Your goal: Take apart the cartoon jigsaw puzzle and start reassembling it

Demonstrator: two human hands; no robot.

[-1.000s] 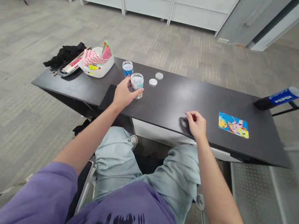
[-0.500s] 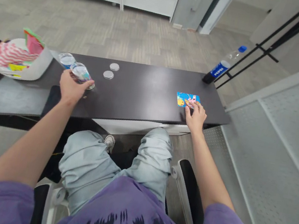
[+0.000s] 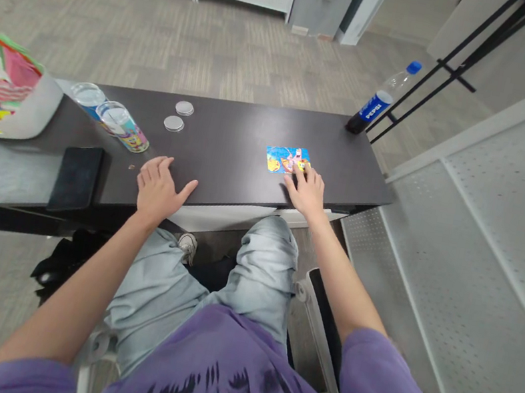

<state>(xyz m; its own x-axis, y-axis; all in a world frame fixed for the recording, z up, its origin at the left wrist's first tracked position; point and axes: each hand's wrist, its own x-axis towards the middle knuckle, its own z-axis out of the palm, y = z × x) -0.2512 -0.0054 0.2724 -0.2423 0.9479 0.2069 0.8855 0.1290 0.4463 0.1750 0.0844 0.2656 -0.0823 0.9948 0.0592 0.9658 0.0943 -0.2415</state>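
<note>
My right hand (image 3: 308,190) rests its fingertips on the near right corner of a blue card with cartoon figures (image 3: 283,159), which lies flat on the dark table. Those fingers are spread and hold nothing. Near the table's front edge is my left hand (image 3: 160,189), empty, its thumb stretched out to the side. Just beyond it stands a clear container with a colourful cartoon print (image 3: 131,135). A second clear container with blue on it (image 3: 90,100) is beside that one, farther left. Two round silver lids (image 3: 174,123) lie flat to the right of the containers.
A cola bottle with a blue label (image 3: 376,107) stands at the table's far right corner. On the left are a black flat rectangular object (image 3: 77,177) and a white basket (image 3: 42,111) with colourful packages. A perforated grey panel (image 3: 474,261) borders the right side.
My left hand has let go of the printed container and moved right and nearer to me. My right hand has slid left with the card along the table.
</note>
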